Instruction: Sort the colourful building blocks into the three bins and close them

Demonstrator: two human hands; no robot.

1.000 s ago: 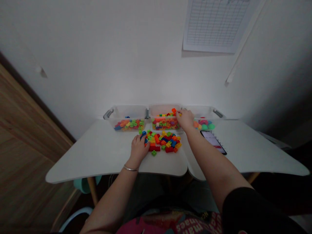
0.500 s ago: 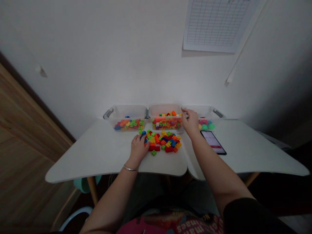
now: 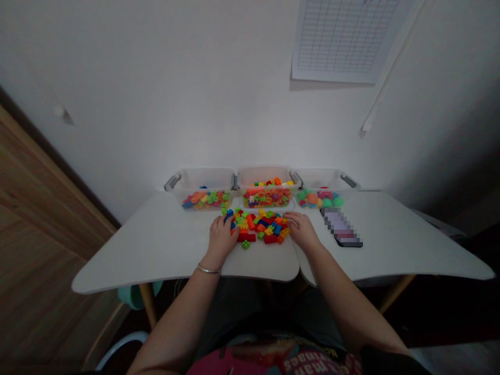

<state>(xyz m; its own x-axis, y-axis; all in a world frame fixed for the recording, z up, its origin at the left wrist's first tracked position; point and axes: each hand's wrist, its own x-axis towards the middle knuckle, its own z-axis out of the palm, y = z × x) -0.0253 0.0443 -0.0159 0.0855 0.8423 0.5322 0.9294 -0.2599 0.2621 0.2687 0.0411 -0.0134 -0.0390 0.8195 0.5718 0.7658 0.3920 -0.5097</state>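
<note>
A pile of colourful toy building bricks (image 3: 261, 228) lies on the white table in front of me. At the pile's left edge rests my left hand (image 3: 222, 237), fingers spread and slightly curved, touching blue bricks (image 3: 229, 214). On the opposite side my right hand (image 3: 303, 232) reaches in with its fingers stretched out at the right edge of the pile. I see nothing held in it. A single green brick (image 3: 245, 244) sits just in front of the pile, and long red bricks (image 3: 270, 239) lie along its near side.
Behind the pile stand three clear plastic bins: the left bin (image 3: 203, 179) and middle bin (image 3: 265, 178) hold small colourful pieces, the right bin (image 3: 324, 181) rounder ones. A phone (image 3: 340, 227) lies right of my right hand. Two white tabletops (image 3: 156, 260) meet near the middle.
My right hand has come down and back from the edge between the middle and right bins to the pile's right side. My left hand has stayed in place.
</note>
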